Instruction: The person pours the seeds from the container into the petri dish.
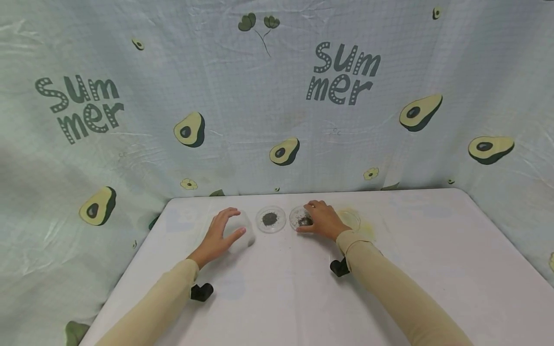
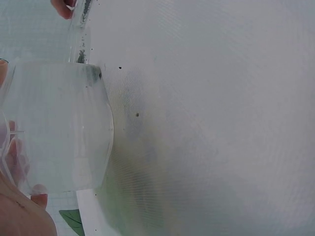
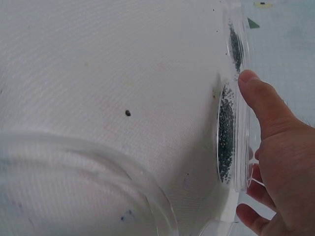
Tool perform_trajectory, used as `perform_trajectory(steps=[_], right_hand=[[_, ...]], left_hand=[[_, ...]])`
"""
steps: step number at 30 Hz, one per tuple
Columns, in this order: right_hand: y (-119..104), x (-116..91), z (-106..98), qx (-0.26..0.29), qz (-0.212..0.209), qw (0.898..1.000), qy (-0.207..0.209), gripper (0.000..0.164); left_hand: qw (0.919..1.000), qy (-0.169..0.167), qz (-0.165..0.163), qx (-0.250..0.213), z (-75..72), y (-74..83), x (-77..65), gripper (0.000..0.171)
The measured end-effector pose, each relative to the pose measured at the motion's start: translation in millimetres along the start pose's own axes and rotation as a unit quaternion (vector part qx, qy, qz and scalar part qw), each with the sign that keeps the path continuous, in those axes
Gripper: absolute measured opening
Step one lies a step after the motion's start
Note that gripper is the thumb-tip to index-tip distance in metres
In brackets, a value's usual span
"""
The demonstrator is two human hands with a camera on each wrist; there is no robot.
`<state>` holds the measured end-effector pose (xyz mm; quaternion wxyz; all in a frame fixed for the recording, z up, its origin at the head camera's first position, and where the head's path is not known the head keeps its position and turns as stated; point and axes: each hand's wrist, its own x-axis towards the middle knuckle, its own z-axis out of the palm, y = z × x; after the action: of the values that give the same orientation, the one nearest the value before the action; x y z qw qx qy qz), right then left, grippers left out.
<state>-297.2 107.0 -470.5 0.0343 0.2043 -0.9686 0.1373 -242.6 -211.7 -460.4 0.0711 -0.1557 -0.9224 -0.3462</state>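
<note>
My left hand [image 1: 219,236] curves around a clear plastic container [image 2: 61,128], its thumb at the near side and its fingers beyond. Some of those fingers show through the transparent wall in the left wrist view. The right hand [image 1: 323,222] holds a clear petri dish [image 1: 294,215] of dark granules [image 3: 226,135] between thumb and fingers at its rim. Between the two hands lies a second petri dish [image 1: 259,222], with a small heap of dark grains [image 1: 270,219] in its middle.
Right of the right hand is another clear dish [image 1: 357,218], with yellowish powder [image 1: 368,229] around it on the white table [image 1: 277,298]. A clear curved rim [image 3: 147,189] fills the lower left of the right wrist view. A printed curtain [image 1: 242,96] hangs behind.
</note>
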Motion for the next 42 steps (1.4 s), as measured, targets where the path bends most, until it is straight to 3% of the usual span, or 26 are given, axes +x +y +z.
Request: perform_trajectory(steps=[9,24,30,42], right_hand=[[1,0,-2,0.002,-0.002,1.0,0.005,0.085],[8,-3,-10,0.011,0.011,1.0,0.002,0.082],[11,-7,-15,0.011,0.008,1.0,0.01,0.083],[17,-17,-25,0.005,0.004,1.0,0.023,0.083]], left_hand=[[0.9997,-0.015,-0.014,0.009,-2.9,0.8,1.6,0.065],[0.9963,-0.016,-0.084,-0.004,-11.2,1.3,2.1,0.087],[0.9929,-0.018,-0.111,-0.039,-14.5,-1.1,-2.5,0.096],[0.9861,-0.024,-0.131,-0.099,-14.3,-7.7,-10.7,0.106]])
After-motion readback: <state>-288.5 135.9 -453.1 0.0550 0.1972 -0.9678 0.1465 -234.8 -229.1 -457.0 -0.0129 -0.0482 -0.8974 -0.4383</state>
